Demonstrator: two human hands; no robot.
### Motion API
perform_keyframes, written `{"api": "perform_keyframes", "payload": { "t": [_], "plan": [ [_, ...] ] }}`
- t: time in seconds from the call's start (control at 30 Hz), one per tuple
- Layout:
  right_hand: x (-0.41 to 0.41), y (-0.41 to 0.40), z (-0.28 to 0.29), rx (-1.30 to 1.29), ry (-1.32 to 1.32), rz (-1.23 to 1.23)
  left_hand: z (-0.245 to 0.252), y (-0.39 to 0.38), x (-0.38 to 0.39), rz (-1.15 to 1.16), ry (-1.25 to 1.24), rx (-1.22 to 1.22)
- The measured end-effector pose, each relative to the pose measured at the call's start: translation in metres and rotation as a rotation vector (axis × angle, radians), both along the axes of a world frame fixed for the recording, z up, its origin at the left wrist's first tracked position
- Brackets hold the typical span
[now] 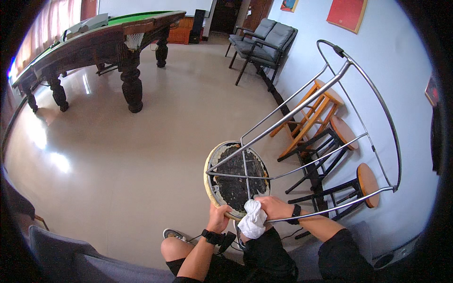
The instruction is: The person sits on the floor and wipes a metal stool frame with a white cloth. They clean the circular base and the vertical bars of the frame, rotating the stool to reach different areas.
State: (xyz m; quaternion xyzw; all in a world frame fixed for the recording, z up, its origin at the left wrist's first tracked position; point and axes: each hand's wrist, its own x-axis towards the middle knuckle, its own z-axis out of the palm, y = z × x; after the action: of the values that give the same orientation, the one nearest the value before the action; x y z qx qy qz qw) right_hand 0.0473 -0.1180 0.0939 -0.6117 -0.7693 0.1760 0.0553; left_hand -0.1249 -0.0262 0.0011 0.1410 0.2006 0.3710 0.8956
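Observation:
A round-seated metal stool is tipped over before me, its dark seat underside point(230, 191) facing up towards me. Its tubular chrome legs point(290, 113) reach away to the upper right and end in a ring point(387, 109). My left hand point(218, 217) grips the pale seat rim point(209, 184) at its near edge, thumb on top. My right hand point(274, 208) holds a bunched white cloth point(253, 219) against the frame, close to where a leg meets the seat. Part of the cloth hangs below the fingers, which are partly hidden.
Wooden-topped stools point(343, 132) line the wall at right, behind the metal legs. Beyond them stand padded grey armchairs point(269, 42). A billiard table point(127, 39) with thick carved legs occupies the far left. Grey upholstery point(70, 251) lies at lower left beside my knees.

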Motion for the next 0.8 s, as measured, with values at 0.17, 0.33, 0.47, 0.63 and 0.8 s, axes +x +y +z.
{"api": "perform_keyframes", "payload": {
  "t": [0.17,0.33,0.47,0.63,0.8],
  "plan": [
    [-0.011,0.005,0.010,0.079,-0.155,-0.084,-0.003,0.001,-0.001,0.000,-0.011,0.008],
    [0.010,0.043,-0.006,0.286,-0.130,-0.182,0.005,0.002,-0.005,-0.022,-0.036,0.047],
    [0.010,0.065,0.018,0.426,-0.149,-0.354,0.016,0.003,-0.004,0.015,-0.054,0.065],
    [0.030,0.091,0.073,0.931,-0.204,-0.332,-0.015,0.008,-0.001,-0.092,-0.064,0.159],
    [0.059,0.127,0.052,0.610,-0.258,-0.412,0.026,0.004,-0.008,-0.026,-0.082,0.077]
  ]
}}
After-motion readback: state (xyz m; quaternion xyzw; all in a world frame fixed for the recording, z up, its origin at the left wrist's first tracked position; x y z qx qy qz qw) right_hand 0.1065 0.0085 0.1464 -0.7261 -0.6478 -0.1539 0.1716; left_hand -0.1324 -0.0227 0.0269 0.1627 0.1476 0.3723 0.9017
